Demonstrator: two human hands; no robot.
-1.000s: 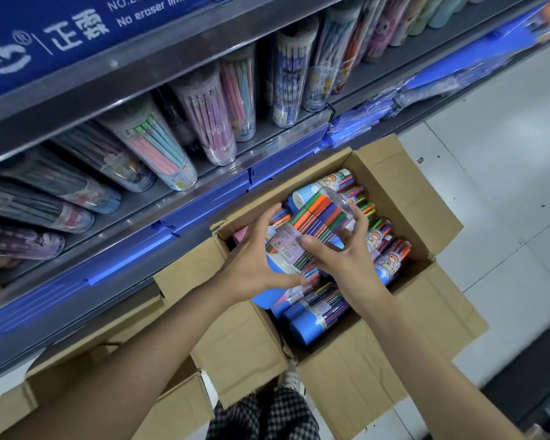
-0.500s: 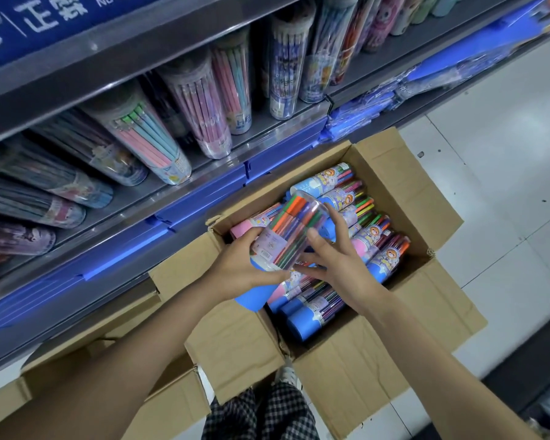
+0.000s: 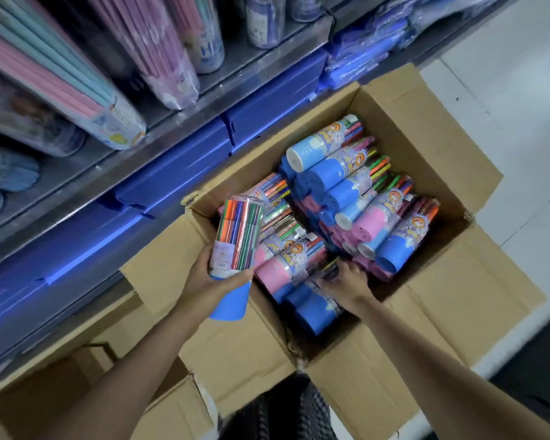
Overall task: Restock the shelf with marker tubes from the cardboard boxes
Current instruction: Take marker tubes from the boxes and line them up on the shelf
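An open cardboard box [image 3: 432,122] on the floor holds several marker tubes [image 3: 356,198] with blue or pink bases, lying stacked. My left hand [image 3: 215,281] grips one clear marker tube with a blue base [image 3: 240,238], upright over the box's left flap. My right hand [image 3: 346,282] reaches down into the box's near side, its fingers curled around the clear end of a lying tube [image 3: 326,269]. The metal shelf [image 3: 172,128] runs along the upper left.
Tubes of pastel pencils [image 3: 77,90] lie tilted on the shelf. Blue price-rail strips [image 3: 178,166] line its front edge. A second cardboard box [image 3: 61,392] sits at the lower left. White floor tiles [image 3: 505,90] lie to the right. My checked trousers [image 3: 286,411] show below.
My right hand let go of the raised tube and dropped into the box onto another tube. My left hand moved the held tube left and upright. The camera leaned closer.
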